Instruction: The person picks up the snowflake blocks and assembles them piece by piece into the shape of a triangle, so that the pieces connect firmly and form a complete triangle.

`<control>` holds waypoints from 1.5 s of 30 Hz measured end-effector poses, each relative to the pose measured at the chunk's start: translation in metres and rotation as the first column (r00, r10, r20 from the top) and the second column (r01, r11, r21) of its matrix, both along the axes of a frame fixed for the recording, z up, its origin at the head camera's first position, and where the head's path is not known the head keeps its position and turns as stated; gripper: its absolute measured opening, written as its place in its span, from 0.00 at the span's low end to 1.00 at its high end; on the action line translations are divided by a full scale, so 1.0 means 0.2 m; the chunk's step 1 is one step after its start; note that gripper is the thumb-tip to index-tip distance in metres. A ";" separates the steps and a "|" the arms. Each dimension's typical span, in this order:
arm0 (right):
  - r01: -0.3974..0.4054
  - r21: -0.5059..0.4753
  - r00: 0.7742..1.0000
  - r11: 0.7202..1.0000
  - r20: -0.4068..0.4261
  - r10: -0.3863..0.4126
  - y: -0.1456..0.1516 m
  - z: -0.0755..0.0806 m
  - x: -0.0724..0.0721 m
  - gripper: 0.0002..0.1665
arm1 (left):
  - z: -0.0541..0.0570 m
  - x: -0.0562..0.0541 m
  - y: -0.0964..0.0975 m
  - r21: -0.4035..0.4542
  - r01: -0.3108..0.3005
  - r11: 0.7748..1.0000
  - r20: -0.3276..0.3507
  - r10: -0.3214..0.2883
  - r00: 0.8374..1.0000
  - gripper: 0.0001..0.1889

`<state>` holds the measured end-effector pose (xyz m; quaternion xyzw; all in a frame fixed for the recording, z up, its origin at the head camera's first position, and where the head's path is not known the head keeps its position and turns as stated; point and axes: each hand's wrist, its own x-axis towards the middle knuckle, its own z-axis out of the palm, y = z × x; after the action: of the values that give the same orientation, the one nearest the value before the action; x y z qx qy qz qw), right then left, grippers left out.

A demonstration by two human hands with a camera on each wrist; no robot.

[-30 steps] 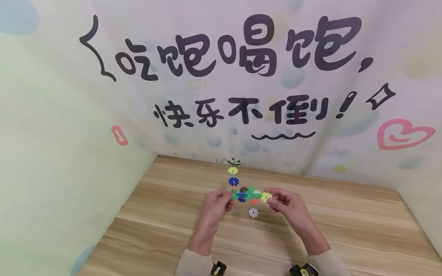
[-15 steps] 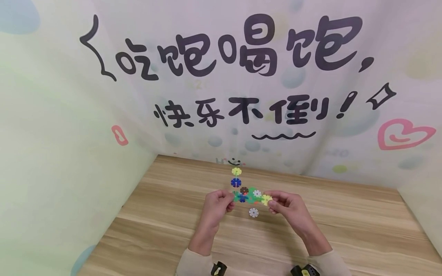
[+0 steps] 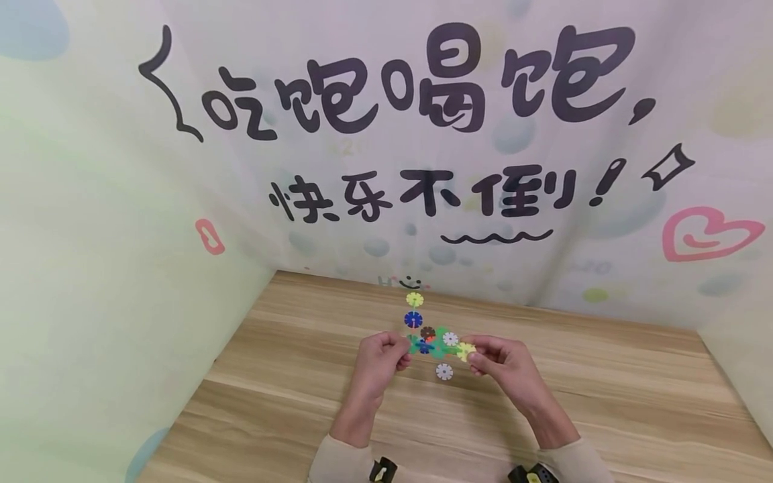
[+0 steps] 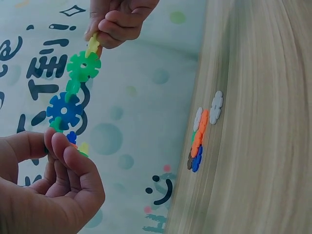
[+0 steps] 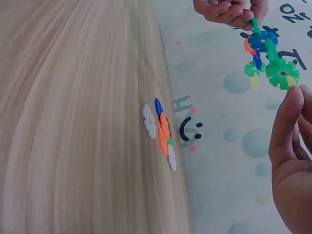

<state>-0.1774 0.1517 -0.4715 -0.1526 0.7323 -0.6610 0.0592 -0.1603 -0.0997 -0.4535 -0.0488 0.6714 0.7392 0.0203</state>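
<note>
Both hands hold up a chain of notched snowflake discs above the table. My left hand (image 3: 376, 365) pinches a green disc (image 4: 57, 124) at the chain's left end. My right hand (image 3: 509, 365) pinches a yellow disc (image 3: 466, 351) at the other end between thumb and fingers. Between them run a large blue disc (image 4: 54, 113) and green discs (image 4: 78, 72), slotted edge into edge. From the left end a side branch leads away, with a dark blue disc (image 3: 413, 320) and a yellow-green disc (image 3: 414, 300). Left fingers partly hide this branch in the left wrist view.
On the wooden table (image 3: 290, 389) lie loose discs below the chain: a white disc (image 3: 444, 371) nearest the person, another white disc (image 3: 450, 339), a brown disc (image 3: 427, 332), and orange discs (image 5: 164, 134). A printed cloth wall (image 3: 386, 255) stands behind the table.
The chain has tilted slightly, its side branch shifting a little to the right and its yellow end lower with the right hand. Both hands keep their pinches.
</note>
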 end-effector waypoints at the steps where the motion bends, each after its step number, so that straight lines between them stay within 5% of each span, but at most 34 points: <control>1: 0.001 -0.002 1.000 1.000 0.007 -0.001 0.00 0.00 0.00 0.18 | 0.00 0.00 0.00 0.000 0.001 1.000 0.000 -0.001 1.000 0.07; 26: -0.059 -0.108 0.998 0.992 0.004 0.060 0.04 -0.05 0.01 0.22 | -0.02 -0.01 -0.01 -0.029 0.075 0.997 -0.004 -0.075 0.997 0.10; 39: -0.107 -0.095 0.992 0.990 0.051 0.112 0.07 -0.07 0.04 0.20 | -0.01 -0.03 -0.04 -0.019 -0.034 0.999 0.000 0.034 0.999 0.14; 45: -0.150 -0.098 0.986 0.984 0.059 0.156 0.07 -0.08 0.06 0.21 | -0.02 -0.03 -0.04 -0.030 -0.036 0.999 0.005 0.036 0.999 0.13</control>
<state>-0.1655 0.1656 -0.4871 -0.1889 0.6845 -0.6925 0.1271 -0.1673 -0.1076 -0.4581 -0.0633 0.6815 0.7291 0.0079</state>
